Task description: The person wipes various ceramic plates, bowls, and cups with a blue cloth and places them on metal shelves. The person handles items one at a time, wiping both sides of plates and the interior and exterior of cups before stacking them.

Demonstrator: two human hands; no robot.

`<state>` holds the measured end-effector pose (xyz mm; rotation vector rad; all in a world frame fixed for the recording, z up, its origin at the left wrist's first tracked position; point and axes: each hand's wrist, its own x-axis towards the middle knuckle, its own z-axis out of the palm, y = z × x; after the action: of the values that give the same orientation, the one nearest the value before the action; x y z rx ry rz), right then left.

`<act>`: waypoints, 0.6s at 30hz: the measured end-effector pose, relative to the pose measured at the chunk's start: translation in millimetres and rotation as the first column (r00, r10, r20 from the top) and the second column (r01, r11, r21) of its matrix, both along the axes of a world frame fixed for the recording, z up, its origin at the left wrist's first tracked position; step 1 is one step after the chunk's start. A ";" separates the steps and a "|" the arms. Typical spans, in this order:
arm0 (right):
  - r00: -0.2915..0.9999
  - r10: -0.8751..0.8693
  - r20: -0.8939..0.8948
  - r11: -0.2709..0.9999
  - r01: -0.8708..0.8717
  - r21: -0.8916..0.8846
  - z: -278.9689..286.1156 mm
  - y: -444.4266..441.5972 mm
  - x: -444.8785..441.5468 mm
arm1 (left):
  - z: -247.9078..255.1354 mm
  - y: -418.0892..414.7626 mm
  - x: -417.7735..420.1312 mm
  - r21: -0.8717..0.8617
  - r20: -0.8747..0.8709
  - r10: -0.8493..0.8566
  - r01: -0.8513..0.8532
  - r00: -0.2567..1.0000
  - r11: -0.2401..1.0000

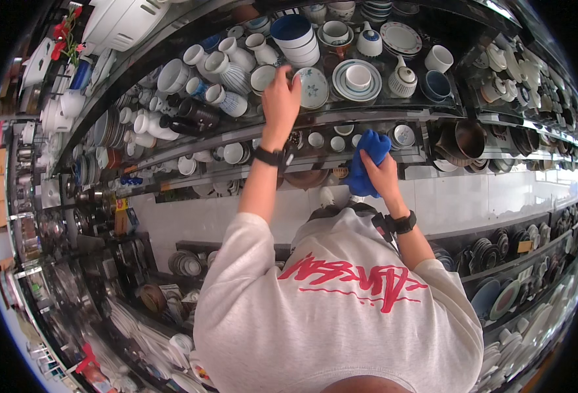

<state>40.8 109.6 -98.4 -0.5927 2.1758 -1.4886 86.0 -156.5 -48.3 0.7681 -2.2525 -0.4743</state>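
Note:
My left hand (pixel 281 100) reaches over the upper shelf, its fingers bent between a white bowl (pixel 262 78) and a plate with a blue leaf pattern (pixel 312 88). Whether the fingertips touch either one cannot be told. Just beyond them stands a stack of white bowls with a dark blue inside on top (pixel 296 42). Lower and to the right, my right hand (pixel 381 172) grips a bunched blue cloth (pixel 370 162) in front of the lower shelf. Right of the leaf plate, a small white bowl (pixel 357 77) rests on stacked blue-ringed plates (pixel 340 88).
Ceramic vases (pixel 230 73) crowd the shelf left of my left hand. A ribbed teapot (pixel 403 81) and a dark blue cup (pixel 436 84) stand at right. Small cups (pixel 338 143) line the shelf below, near the cloth. Racks of plates (pixel 488 253) stand behind, across the tiled floor (pixel 446 194).

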 end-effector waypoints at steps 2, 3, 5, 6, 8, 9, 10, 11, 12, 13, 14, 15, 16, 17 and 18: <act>1.000 -0.001 -0.001 1.000 0.001 -0.011 -0.5 -0.7 -1.4 | 15.1 -17.7 -18.5 -0.065 0.006 -0.001 0.002 1.000 0.998; 1.000 -0.017 -0.006 0.999 0.017 -0.028 0.1 0.0 -1.2 | 26.9 -22.5 -29.0 -0.011 0.055 -0.013 0.013 0.998 1.000; 0.999 -0.029 -0.020 0.998 0.028 -0.047 2.5 2.2 -0.8 | 32.2 -38.5 -44.0 0.019 0.109 -0.040 0.038 0.993 0.999; 0.999 -0.031 -0.030 0.998 0.030 -0.047 2.1 3.7 -1.1 | 23.0 -50.7 -51.2 -0.003 0.116 -0.059 0.060 0.992 0.998; 0.999 -0.048 -0.006 0.998 0.048 -0.044 -5.5 8.6 -4.0 | 10.6 -65.7 -61.5 -0.016 0.142 -0.086 0.089 0.986 0.996; 0.997 -0.071 -0.016 0.996 0.070 -0.052 -3.1 10.8 -4.5 | 9.3 -68.2 -63.7 -0.036 0.147 -0.094 0.100 0.985 0.994; 0.995 -0.092 -0.027 0.994 0.090 -0.060 0.9 13.1 -4.9 | 8.7 -71.7 -65.1 -0.056 0.151 -0.100 0.109 0.983 0.992; 0.993 -0.111 -0.037 0.992 0.109 -0.069 4.3 14.4 -6.0 | 8.3 -75.1 -67.7 -0.077 0.156 -0.104 0.117 0.982 0.990; 0.992 -0.123 -0.020 0.991 0.121 -0.053 5.7 17.8 -7.3 | 8.9 -71.6 -68.2 -0.118 0.133 -0.074 0.090 0.988 0.989; 0.991 -0.132 -0.013 0.989 0.131 -0.065 4.3 19.7 -9.0 | 7.3 -71.9 -68.7 -0.076 0.103 -0.079 0.087 0.992 0.993; 0.990 -0.139 -0.005 0.987 0.138 -0.078 1.5 20.9 -10.3 | 2.6 -74.2 -66.6 -0.035 0.073 -0.080 0.083 0.994 0.996; 0.989 -0.148 -0.001 0.985 0.147 -0.091 0.5 21.8 -13.2 | 2.3 -73.9 -66.1 0.007 0.039 -0.083 0.083 0.996 0.997; 0.988 -0.154 0.008 0.981 0.154 -0.118 0.6 22.2 -15.9 | 1.2 -72.8 -63.3 0.027 -0.016 -0.103 0.103 0.995 0.994; 0.987 -0.157 0.018 0.977 0.158 -0.145 1.1 22.0 -18.3 | 0.2 -71.9 -61.1 0.107 -0.066 -0.111 0.118 0.992 0.987; 0.985 -0.170 0.032 0.971 0.173 -0.164 -0.4 23.8 -19.2 | 11.5 -57.4 -58.0 0.194 -0.112 -0.124 0.145 0.986 0.970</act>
<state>21.5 133.4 -98.9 -0.4526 2.1492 -1.7722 28.0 -213.9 -36.8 0.6776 -2.1945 -0.7989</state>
